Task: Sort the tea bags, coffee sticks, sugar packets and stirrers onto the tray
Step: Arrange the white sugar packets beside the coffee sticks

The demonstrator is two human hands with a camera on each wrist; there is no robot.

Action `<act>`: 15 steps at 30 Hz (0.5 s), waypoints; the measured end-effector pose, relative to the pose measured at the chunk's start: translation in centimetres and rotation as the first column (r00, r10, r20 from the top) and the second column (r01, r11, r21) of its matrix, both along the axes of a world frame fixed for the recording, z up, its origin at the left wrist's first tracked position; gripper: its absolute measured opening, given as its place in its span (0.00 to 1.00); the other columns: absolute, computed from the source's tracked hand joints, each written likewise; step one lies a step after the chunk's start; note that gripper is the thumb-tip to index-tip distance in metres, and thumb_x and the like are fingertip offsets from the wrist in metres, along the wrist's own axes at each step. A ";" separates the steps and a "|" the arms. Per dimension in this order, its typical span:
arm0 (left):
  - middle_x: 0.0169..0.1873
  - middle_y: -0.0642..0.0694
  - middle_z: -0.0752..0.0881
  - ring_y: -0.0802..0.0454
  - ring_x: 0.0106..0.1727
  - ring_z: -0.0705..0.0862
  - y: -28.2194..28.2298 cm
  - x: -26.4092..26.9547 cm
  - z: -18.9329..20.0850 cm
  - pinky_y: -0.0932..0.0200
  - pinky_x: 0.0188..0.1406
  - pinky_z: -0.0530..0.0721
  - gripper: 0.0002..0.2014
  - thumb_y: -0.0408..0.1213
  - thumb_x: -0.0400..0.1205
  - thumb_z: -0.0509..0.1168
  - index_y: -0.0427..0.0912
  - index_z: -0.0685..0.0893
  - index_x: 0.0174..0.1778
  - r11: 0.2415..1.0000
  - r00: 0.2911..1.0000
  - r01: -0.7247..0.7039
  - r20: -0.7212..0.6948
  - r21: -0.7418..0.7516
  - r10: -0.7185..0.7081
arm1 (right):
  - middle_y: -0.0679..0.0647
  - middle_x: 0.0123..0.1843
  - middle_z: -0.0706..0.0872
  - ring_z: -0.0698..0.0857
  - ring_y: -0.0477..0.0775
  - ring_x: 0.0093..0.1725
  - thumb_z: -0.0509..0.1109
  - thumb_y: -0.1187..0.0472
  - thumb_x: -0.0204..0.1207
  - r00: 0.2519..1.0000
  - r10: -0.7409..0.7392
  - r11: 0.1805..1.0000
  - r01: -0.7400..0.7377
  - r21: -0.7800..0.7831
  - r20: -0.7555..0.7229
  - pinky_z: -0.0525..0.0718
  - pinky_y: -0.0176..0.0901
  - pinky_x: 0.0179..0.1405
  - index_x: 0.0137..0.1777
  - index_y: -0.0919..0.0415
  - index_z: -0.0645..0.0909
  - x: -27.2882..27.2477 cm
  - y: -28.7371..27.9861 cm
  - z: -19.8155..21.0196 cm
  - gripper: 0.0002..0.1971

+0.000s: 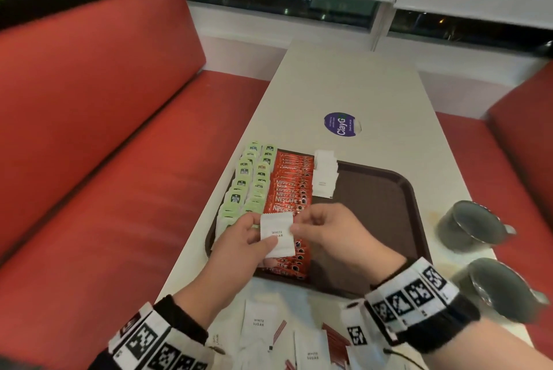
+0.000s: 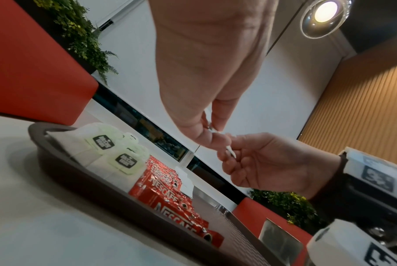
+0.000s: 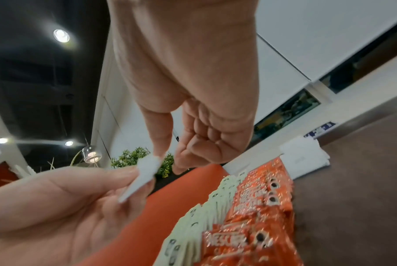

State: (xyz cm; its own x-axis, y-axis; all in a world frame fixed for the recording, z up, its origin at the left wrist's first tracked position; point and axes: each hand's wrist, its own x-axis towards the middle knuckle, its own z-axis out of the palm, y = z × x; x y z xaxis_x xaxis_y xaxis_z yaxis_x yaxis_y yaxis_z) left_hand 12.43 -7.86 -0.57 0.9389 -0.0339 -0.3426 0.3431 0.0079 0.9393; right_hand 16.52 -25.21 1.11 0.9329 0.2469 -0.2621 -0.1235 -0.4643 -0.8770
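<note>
A white sugar packet [image 1: 276,236] hangs over the near left part of the brown tray [image 1: 377,208]. My left hand [image 1: 260,235] grips its left side between thumb and fingers. My right hand [image 1: 294,228] pinches its right edge. In the right wrist view the packet [image 3: 145,172] shows edge-on, with my right thumb on its top corner. On the tray, green tea bags [image 1: 251,187] lie in two rows at the left. Red coffee sticks [image 1: 291,190] lie beside them, then a short stack of sugar packets [image 1: 324,175]. Loose sugar packets [image 1: 258,321] and red stirrers [image 1: 335,339] lie on the near table.
Two grey cups [image 1: 469,224] [image 1: 502,288] stand on the table right of the tray. The tray's right half is bare. A round purple sticker [image 1: 341,124] sits farther back on the white table [image 1: 344,85]. Red benches flank the table on both sides.
</note>
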 end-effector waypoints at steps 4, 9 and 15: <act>0.48 0.50 0.91 0.53 0.48 0.90 -1.0 -0.8 0.5 0.58 0.43 0.88 0.14 0.25 0.81 0.64 0.48 0.80 0.57 0.999 0.999 0.027 0.034 -0.023 -0.026 | 0.60 0.37 0.87 0.83 0.52 0.36 0.76 0.69 0.71 0.998 -0.055 0.983 0.062 0.175 -0.040 0.82 0.45 0.42 0.39 0.64 0.85 -1.1 -0.1 -0.8 0.03; 0.43 0.41 0.87 0.46 0.47 0.90 0.3 -1.3 0.6 0.54 0.49 0.89 0.10 0.31 0.79 0.69 0.44 0.81 0.54 0.999 1.000 -0.016 0.013 -0.029 0.016 | 0.50 0.24 0.83 0.78 0.41 0.22 0.72 0.72 0.74 0.967 -0.252 0.951 0.252 0.182 -0.021 0.74 0.27 0.23 0.34 0.64 0.82 0.8 -2.6 0.2 0.08; 0.42 0.37 0.88 0.47 0.42 0.90 3.1 -2.9 -0.6 0.58 0.43 0.87 0.07 0.26 0.79 0.68 0.38 0.81 0.52 0.995 0.995 -0.099 -0.009 -0.011 0.099 | 0.56 0.27 0.82 0.74 0.46 0.21 0.72 0.70 0.74 0.887 -0.462 0.887 0.462 0.000 -0.008 0.72 0.34 0.18 0.35 0.64 0.80 7.9 -6.0 -2.8 0.07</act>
